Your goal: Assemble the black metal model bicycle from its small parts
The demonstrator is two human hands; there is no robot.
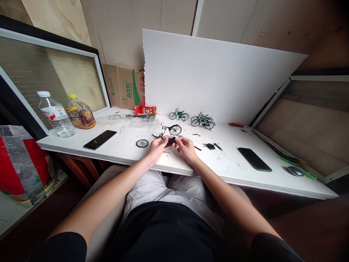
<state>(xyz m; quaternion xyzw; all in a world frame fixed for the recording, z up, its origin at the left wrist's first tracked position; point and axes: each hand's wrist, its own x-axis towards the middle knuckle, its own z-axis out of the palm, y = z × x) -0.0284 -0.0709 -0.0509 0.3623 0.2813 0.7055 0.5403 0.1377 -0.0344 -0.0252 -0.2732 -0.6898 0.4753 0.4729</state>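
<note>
My left hand and my right hand meet over the white table, and the fingers of both pinch a small black model-bicycle part between them. Just behind the part stands a partly built black model bicycle with one wheel on. A loose black wheel lies left of my left hand. Small black pieces lie right of my right hand.
Finished green model bicycles stand at the back by a white foam board. Two black phones lie on the table. Two bottles, a red packet, parts frames and a grey mouse are also there.
</note>
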